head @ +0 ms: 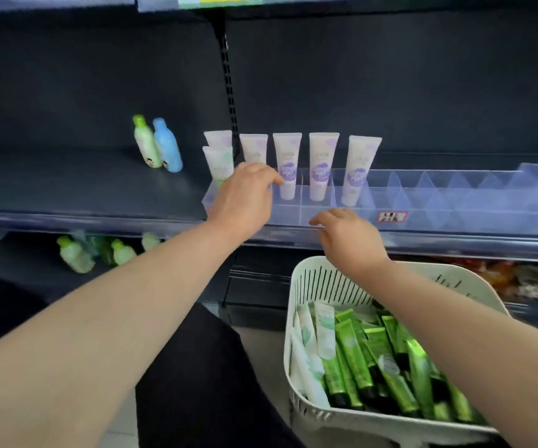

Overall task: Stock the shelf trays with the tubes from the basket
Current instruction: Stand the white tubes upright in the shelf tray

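A clear divided shelf tray holds several white tubes with purple labels, standing cap-down. At its left end stands a white-and-green tube. My left hand reaches into that left end, right beside this tube, and covers the foot of the neighbouring purple tube. Its fingertips are hidden, so a grip cannot be made out. My right hand hovers at the tray's front edge, fingers loosely curled and holding nothing. Below it, a white basket holds several green tubes and white-and-green tubes.
A green bottle and a blue bottle stand on the dark shelf to the left. Pale green bottles lie on the shelf below. A red-and-white label sticks to the tray front. Packaged goods fill the lower right shelf.
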A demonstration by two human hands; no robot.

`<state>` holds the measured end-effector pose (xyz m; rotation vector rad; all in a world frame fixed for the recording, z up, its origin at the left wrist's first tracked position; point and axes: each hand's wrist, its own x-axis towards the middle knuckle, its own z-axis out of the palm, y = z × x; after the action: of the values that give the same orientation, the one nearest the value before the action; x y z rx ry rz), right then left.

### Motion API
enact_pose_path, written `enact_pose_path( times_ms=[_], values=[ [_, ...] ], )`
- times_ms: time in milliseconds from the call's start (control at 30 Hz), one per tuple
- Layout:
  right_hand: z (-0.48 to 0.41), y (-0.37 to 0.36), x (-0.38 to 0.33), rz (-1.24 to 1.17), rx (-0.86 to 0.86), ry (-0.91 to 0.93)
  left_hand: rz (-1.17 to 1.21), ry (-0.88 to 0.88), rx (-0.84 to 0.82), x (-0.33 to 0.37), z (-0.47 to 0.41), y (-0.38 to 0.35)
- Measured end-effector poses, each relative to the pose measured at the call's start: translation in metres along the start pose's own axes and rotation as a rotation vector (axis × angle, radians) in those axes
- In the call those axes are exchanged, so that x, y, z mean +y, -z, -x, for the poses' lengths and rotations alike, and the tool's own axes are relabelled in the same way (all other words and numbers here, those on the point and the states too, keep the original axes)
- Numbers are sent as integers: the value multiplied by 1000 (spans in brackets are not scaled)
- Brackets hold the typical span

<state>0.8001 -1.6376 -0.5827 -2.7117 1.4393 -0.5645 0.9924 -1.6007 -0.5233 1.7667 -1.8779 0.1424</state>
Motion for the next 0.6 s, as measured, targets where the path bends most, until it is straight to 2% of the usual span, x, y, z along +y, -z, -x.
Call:
enact_pose_path(
  times_ms=[167, 367, 500, 600],
  values=[
    [56, -22, 45, 20, -179, -79, 61, -17, -201, 34, 22, -53],
    [91, -60, 68, -32, -454, -99, -29, -51, -600, 53, 45, -110],
    [98, -76, 70, -72, -512, -107, -116, -55, -837, 53, 54, -133],
    [100, -83, 71, -102, -535, -113, -229, -161, -1009, 53, 55, -138]
  ],
)
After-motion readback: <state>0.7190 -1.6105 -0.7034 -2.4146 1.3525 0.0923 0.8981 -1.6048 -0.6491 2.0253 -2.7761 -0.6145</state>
